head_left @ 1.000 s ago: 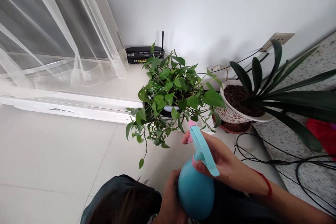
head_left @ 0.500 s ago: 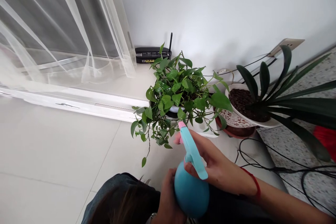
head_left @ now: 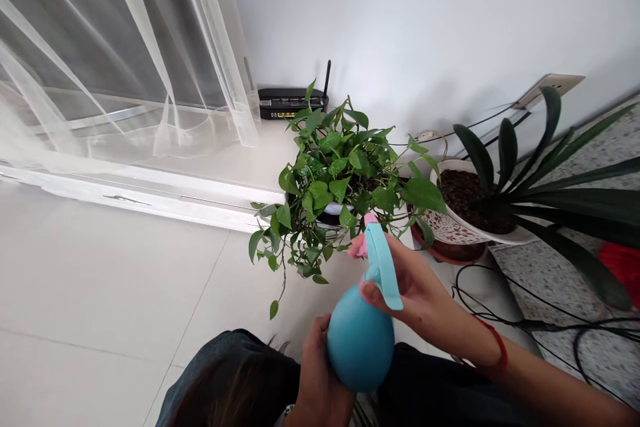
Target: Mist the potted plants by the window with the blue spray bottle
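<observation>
A round turquoise spray bottle [head_left: 358,339] with a light blue trigger head and pink nozzle is held low in the middle. My right hand [head_left: 415,293] is wrapped round its neck and trigger. My left hand [head_left: 320,373] cups the bottle's belly from the left and below. The pink nozzle points at a leafy green pothos plant [head_left: 340,180] in a white pot, and almost touches its front leaves.
A second plant with long dark leaves stands in a patterned white pot [head_left: 463,230] at the right. Black cables [head_left: 505,307] lie on the floor beside it. A black router [head_left: 290,101] sits by the wall. Sheer white curtains [head_left: 125,67] hang at the left.
The bottle and both hands have shifted a little right and up towards the pothos, so the nozzle now sits closer under its leaves. The view has barely shifted since half a second ago.
</observation>
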{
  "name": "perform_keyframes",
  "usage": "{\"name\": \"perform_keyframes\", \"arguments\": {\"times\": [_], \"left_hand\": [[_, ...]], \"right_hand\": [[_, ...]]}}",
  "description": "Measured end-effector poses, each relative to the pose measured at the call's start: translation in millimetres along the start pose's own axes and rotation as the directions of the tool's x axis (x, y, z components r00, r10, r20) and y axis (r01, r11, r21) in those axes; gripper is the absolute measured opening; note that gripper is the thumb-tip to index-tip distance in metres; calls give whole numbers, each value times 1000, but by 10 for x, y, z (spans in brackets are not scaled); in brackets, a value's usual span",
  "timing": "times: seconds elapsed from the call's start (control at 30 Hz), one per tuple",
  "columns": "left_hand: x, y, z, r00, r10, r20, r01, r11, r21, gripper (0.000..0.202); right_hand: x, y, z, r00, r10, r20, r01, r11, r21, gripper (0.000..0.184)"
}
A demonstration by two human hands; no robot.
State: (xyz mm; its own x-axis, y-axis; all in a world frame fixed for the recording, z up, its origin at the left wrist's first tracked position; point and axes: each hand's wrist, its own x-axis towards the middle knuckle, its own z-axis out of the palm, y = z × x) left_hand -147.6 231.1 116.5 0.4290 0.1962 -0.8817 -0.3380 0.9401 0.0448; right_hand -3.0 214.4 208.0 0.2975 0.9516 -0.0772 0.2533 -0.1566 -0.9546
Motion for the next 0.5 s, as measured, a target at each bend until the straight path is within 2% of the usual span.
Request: {"name": "perform_keyframes", "arguments": {"times": [0.1, 0.2, 0.33, 0.4, 0.43, 0.5], "left_hand": [[9, -17, -30, 996, -41, 84, 40, 999, 10, 27], [-49, -16, 6, 982, -65, 177, 70, 997, -21, 35], [-111, -24, 33, 945, -72, 319, 111, 988, -108, 40], [-82, -40, -7, 900, -77, 429, 151, 978, -143, 38], [-55, -47, -37, 862, -73, 501, 165, 976, -142, 36], [0, -55, -96, 756, -79, 649, 180, 979, -91, 37]], "right_hand": [[3, 9, -54, 1000, 0, -1, 0, 1000, 27, 37], [18, -10, -131, 998, -63, 18, 63, 998, 22, 30], [73, -25, -223, 996, -77, 41, 74, 994, 79, 18], [118, -19, -254, 997, -61, 57, 52, 987, 151, 21], [147, -17, -264, 996, -59, 69, 45, 981, 191, 23], [214, -21, -275, 994, -64, 93, 38, 966, 255, 26]]}}
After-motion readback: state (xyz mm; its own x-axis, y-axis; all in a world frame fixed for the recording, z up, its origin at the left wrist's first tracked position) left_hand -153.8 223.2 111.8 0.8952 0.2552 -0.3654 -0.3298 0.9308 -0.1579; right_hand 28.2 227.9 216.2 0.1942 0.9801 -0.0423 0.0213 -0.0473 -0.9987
